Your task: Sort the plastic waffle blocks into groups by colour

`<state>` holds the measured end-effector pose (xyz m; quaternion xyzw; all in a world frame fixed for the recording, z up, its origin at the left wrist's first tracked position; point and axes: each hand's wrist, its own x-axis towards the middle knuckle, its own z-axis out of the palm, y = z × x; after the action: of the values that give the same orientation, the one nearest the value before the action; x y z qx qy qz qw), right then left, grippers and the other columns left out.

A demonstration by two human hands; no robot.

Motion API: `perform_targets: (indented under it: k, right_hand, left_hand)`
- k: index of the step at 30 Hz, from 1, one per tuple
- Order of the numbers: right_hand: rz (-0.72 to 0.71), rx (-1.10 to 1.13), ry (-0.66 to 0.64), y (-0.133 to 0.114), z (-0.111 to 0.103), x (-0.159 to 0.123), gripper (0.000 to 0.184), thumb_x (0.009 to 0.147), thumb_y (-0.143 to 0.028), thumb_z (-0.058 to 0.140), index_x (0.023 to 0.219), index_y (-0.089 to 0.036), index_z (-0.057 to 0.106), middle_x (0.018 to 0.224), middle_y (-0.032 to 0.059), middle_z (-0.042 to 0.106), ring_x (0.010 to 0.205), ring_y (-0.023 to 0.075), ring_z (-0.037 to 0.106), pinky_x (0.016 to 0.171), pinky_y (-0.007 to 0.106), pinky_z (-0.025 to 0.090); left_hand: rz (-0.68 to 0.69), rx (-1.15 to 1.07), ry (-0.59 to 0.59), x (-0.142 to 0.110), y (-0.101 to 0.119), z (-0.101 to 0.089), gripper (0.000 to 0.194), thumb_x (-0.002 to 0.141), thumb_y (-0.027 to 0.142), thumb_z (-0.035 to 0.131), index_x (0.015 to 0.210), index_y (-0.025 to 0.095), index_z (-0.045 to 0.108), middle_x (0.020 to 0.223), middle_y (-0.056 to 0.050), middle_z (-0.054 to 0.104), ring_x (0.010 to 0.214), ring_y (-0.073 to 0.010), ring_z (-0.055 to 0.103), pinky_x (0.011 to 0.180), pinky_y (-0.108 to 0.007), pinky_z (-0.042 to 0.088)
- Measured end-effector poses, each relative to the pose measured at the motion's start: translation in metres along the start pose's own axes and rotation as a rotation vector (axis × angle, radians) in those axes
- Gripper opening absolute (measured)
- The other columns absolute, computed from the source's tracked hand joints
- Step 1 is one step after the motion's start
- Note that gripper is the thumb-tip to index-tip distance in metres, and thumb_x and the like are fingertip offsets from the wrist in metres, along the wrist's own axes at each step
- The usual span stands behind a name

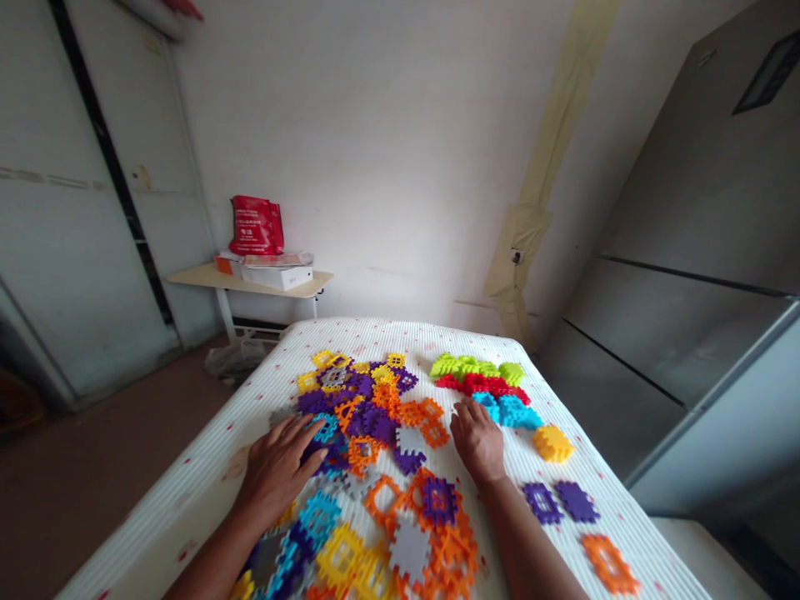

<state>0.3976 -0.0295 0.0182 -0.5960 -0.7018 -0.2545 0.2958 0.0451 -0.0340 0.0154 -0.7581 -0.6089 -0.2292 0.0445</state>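
A mixed heap of plastic interlocking tiles in purple, orange, yellow, grey and blue covers the left and middle of the bed-like surface. My left hand (281,458) lies over the heap's left side, fingers spread, its fingertips by a light blue tile (325,427). My right hand (478,439) is curled at the left end of a row of light blue tiles (516,412); its fingertips are partly hidden, and whether a tile is in them I cannot make out. Behind that row stand red tiles (493,385) and lime green tiles (468,367). A yellow-orange stack (553,443) sits to the right.
Two purple tiles (576,502) and an orange frame tile (609,563) lie apart at the right on the white quilted cover (250,417). A small table (206,278) with a red bag (255,225) and boxes stands back left. A grey fridge-like cabinet (693,208) rises at the right.
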Motion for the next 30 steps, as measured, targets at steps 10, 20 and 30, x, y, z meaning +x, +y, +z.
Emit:
perform_targets:
  k: [10, 20, 30]
  right_hand:
    - [-0.183, 0.153, -0.117, -0.03, 0.005, -0.002, 0.02, 0.089, -0.015, 0.047, 0.073, -0.019, 0.057, 0.079, 0.0035, 0.061, 0.074, 0.0154, 0.053, 0.068, 0.025, 0.039]
    - [-0.193, 0.134, -0.239, -0.034, 0.002, -0.002, 0.015, 0.088, -0.016, 0.05, 0.074, -0.019, 0.057, 0.077, 0.0023, 0.06, 0.071, 0.0137, 0.053, 0.064, 0.023, 0.038]
    - [-0.172, 0.13, -0.301, -0.033, 0.001, -0.003, 0.016, 0.088, -0.016, 0.049, 0.075, -0.018, 0.058, 0.076, 0.0027, 0.06, 0.069, 0.0132, 0.054, 0.063, 0.023, 0.039]
  left_hand:
    - [0.09, 0.072, -0.044, -0.002, 0.012, -0.002, 0.042, 0.084, 0.034, 0.045, 0.124, 0.036, 0.058, 0.124, -0.004, 0.065, 0.114, -0.0253, 0.056, 0.095, -0.044, 0.035]
    - [0.169, 0.013, 0.101, 0.004, 0.003, 0.011, 0.026, 0.075, 0.036, 0.053, 0.089, 0.026, 0.072, 0.101, -0.005, 0.075, 0.098, -0.0258, 0.065, 0.09, -0.04, 0.039]
    - [0.313, -0.084, 0.241, 0.004, -0.001, 0.008, 0.017, 0.077, 0.033, 0.055, 0.082, 0.03, 0.07, 0.097, -0.002, 0.075, 0.09, -0.0233, 0.067, 0.092, -0.041, 0.039]
